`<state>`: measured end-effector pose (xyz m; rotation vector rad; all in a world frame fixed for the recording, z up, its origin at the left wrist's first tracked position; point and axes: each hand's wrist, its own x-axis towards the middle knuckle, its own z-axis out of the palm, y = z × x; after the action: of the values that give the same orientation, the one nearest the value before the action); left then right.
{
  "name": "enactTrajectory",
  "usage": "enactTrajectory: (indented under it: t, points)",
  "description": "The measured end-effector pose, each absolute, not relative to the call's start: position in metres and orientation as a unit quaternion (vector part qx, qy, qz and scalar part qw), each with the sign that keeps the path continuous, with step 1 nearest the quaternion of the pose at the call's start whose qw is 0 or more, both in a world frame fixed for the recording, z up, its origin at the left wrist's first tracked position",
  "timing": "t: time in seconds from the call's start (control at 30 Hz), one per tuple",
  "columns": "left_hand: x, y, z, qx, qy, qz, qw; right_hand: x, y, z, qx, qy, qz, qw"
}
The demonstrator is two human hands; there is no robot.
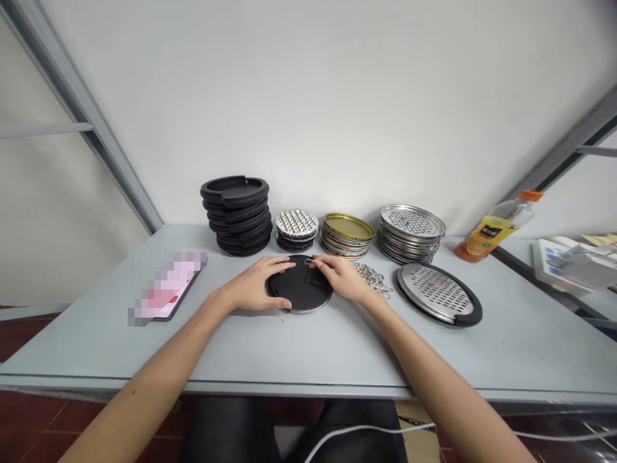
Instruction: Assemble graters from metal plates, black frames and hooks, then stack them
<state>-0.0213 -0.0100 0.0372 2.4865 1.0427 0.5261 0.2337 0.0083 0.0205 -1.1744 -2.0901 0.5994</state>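
Note:
A black round disc [303, 288] lies flat on the grey table [308, 347] in front of me. My left hand [255, 286] rests on its left edge, fingers curled over the rim. My right hand [343, 276] sits on its right side, and its fingertips pinch a small metal ring [308, 262] at the disc's far edge. A pile of metal rings [373, 280] lies just right of that hand.
Along the wall stand stacks of black rims [237, 215], studded discs [296, 228], gold-edged lids [347, 235] and perforated steel discs [409, 233]. An assembled grater disc [438, 294] lies at right, a juice bottle [499, 226] beyond it, a phone [168, 292] at left.

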Motion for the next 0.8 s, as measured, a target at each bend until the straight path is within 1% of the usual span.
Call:
enactTrajectory:
  t: [0.13,0.23,0.33,0.43,0.53,0.63,0.73,0.8]
  points:
    - [-0.027,-0.008,0.039,0.874,0.385,0.215,0.204,0.233,0.013,0.015,-0.436,-0.773,0.296,0.353]
    - [-0.028,-0.009,0.042,0.873,0.371,0.224,0.224,0.233,0.012,0.016,-0.423,-0.787,0.301,0.332]
    - [-0.025,-0.011,0.044,0.873,0.354,0.214,0.258,0.233,0.010,0.016,-0.404,-0.822,0.271,0.296]
    - [-0.023,-0.012,0.045,0.868,0.349,0.209,0.283,0.230,0.009,0.013,-0.414,-0.833,0.209,0.301]
    - [-0.023,-0.012,0.043,0.868,0.351,0.217,0.277,0.225,0.005,0.011,-0.487,-0.809,0.094,0.316]
    - [-0.023,-0.011,0.041,0.876,0.349,0.220,0.250,0.222,-0.001,0.015,-0.595,-0.754,0.017,0.278]
    - [-0.024,-0.009,0.039,0.887,0.349,0.215,0.211,0.223,-0.005,0.021,-0.638,-0.731,0.011,0.241]
    - [-0.024,-0.009,0.038,0.888,0.361,0.206,0.195,0.225,-0.005,0.023,-0.600,-0.757,0.055,0.254]
